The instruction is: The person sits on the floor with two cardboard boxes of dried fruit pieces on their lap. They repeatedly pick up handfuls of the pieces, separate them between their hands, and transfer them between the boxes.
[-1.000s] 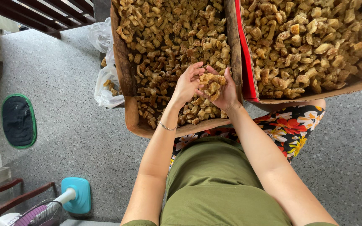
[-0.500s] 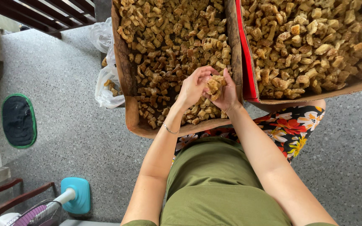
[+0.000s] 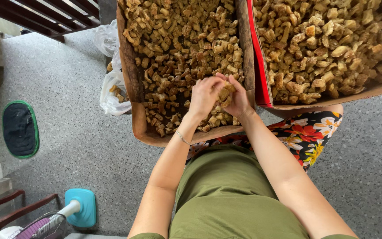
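A clump of chunks (image 3: 224, 94) was cupped between the left hand (image 3: 203, 98) and right hand (image 3: 238, 99), both closed around it, directly above the near end of the left box (image 3: 143, 128).

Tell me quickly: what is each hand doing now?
Left hand: closed around golden-brown crispy fried chunks.
Right hand: closed on the same chunks.
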